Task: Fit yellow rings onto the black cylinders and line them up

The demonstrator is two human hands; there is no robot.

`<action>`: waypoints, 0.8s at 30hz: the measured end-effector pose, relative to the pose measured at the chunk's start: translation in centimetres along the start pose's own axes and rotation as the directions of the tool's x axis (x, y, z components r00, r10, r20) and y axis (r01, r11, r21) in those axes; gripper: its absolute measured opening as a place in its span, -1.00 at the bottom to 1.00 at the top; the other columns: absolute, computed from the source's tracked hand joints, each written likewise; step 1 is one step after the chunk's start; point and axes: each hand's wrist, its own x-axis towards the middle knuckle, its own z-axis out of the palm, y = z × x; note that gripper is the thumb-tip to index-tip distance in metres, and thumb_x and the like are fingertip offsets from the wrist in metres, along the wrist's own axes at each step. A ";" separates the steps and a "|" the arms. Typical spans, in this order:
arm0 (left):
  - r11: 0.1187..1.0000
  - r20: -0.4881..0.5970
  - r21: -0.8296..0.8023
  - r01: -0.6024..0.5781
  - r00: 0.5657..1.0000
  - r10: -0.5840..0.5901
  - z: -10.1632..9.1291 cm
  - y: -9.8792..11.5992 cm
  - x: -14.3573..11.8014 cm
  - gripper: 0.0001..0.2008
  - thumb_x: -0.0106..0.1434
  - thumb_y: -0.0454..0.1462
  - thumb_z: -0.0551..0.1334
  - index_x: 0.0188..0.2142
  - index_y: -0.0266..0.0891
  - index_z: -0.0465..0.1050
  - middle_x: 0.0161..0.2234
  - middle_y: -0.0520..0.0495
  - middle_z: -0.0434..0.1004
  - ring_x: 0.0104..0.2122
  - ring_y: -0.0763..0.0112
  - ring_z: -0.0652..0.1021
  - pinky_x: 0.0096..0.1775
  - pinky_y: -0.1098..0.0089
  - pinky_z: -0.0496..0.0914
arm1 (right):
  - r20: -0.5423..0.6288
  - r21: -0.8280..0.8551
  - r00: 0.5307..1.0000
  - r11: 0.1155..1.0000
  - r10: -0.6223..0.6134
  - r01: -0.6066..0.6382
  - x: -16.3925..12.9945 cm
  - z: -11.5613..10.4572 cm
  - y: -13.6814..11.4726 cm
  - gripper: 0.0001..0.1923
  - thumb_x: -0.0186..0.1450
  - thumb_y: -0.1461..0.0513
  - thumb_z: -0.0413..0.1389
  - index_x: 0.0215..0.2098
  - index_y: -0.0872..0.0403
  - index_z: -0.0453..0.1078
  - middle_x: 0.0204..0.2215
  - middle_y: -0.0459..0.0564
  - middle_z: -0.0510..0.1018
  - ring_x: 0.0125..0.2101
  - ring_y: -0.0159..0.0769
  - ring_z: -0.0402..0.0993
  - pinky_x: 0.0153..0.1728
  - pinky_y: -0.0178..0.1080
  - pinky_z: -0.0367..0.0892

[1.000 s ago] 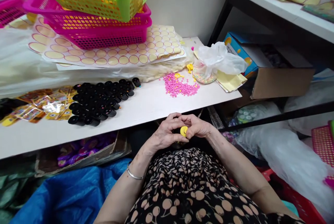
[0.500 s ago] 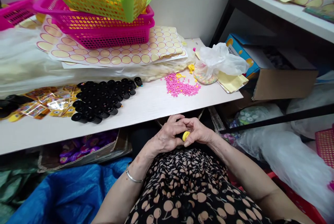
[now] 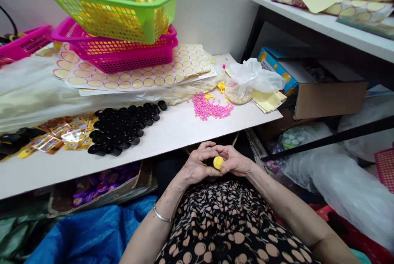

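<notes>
Close together in front of my body, both hands are curled around a small round yellow cap (image 3: 218, 162). My left hand (image 3: 197, 164) is closed, its thumb reaching just under the cap. From the other side, my right hand (image 3: 235, 161) pinches the cap with thumb and fingers. A dark patch shows between the fingers beside the cap; I cannot tell whether it is part of the held piece. On the table (image 3: 172, 132) beyond stand several black cups (image 3: 118, 128), tightly grouped. Small pink pieces (image 3: 211, 108) lie scattered to their right, with a yellow ring-shaped piece (image 3: 209, 96) at their edge.
A green basket (image 3: 107, 13) of yellow parts sits on pink baskets (image 3: 138, 56), over sticker sheets (image 3: 123, 79). Shiny packets (image 3: 66, 132) lie left. At right are a plastic bag (image 3: 254, 75), a cardboard box (image 3: 331, 99) and a shelf (image 3: 326, 26). Purple items fill a box (image 3: 147, 180) below.
The yellow cap has turned so that its round face shows more toward me. Both hands keep their hold. The whole view has tilted, so the table and baskets appear lower.
</notes>
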 end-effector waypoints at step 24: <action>0.974 -0.065 0.211 -0.083 0.993 0.099 -1.5 -2.1 -1.2 -0.71 -0.10 -0.33 0.37 -0.30 -0.19 0.52 -0.30 -0.09 0.51 -0.23 0.27 0.45 -0.01 0.17 0.27 | 0.002 -0.518 0.986 0.843 0.168 -0.143 3.3 -2.4 2.1 -0.45 -0.13 0.27 0.28 -0.13 0.10 0.37 -0.28 -0.08 0.48 -0.30 -0.29 0.37 -0.32 -0.29 0.26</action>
